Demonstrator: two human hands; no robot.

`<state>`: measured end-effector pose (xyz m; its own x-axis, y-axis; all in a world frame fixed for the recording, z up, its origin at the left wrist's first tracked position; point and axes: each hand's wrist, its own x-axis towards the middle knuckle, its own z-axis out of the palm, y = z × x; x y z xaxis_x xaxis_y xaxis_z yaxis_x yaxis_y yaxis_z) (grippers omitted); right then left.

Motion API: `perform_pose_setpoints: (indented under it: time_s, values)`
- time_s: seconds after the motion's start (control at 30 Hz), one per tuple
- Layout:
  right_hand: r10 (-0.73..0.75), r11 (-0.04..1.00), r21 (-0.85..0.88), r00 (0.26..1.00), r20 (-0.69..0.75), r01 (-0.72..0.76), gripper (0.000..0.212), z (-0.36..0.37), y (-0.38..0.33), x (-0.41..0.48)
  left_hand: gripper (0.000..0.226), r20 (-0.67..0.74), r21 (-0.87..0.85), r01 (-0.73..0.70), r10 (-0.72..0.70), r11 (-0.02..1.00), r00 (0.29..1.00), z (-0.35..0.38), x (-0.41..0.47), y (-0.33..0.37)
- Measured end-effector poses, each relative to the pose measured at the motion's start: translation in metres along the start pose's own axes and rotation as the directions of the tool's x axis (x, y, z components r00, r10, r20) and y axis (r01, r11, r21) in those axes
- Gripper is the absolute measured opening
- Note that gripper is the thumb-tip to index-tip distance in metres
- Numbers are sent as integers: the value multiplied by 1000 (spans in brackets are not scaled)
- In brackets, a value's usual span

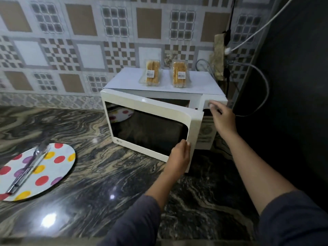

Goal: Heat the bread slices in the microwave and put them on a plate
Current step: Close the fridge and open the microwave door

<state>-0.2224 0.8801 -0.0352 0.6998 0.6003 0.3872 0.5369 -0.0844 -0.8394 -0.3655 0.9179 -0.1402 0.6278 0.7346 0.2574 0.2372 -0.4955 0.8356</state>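
Note:
A white microwave [165, 82] stands on the marble counter, its door [150, 105] swung partly open toward me. My left hand [179, 157] grips the door's free lower edge. My right hand [221, 118] hovers at the control panel on the right, fingers apart, holding nothing. Two clear packs of bread slices lie on top of the microwave, the left pack [151, 72] and the right pack [179, 74]. A polka-dot plate [58, 167] sits at the left of the counter with metal tongs [26, 172] lying across it. The microwave's inside is mostly hidden by the door.
A dark tall surface [292, 103] stands right of the microwave. Cables and plugs [229, 50] hang at the tiled wall behind it. Marble counter [110, 183] stretches between the plate and the microwave.

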Motion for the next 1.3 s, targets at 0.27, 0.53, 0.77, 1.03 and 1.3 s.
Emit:
perform_pose_setpoints:
  time_s: [0.27, 0.53, 0.77, 1.03, 1.3]
  values:
    - [-336, 941, 169, 845, 415, 292, 17, 5, -51, -100, 38, -233, 95, 123, -98, 988, 967, -24, -106, 7]
    - [-455, 868, 133, 657, 602, 479, 39, 42, -106, -182, 49, -350, -84, 335, -343, 938, 872, -97, -190, -14]
    - [-492, 857, 145, 702, 515, 494, 37, 111, -154, -243, 41, -434, -241, 393, -461, 888, 774, -147, -233, -49]
    - [-429, 897, 113, 783, 451, 427, 40, 179, -200, -286, 43, -412, -297, 443, -532, 846, 740, -215, -254, -67]
    - [-394, 909, 54, 814, 427, 412, 43, 209, -219, -299, 42, -428, -291, 433, -521, 853, 739, -245, -259, -84]
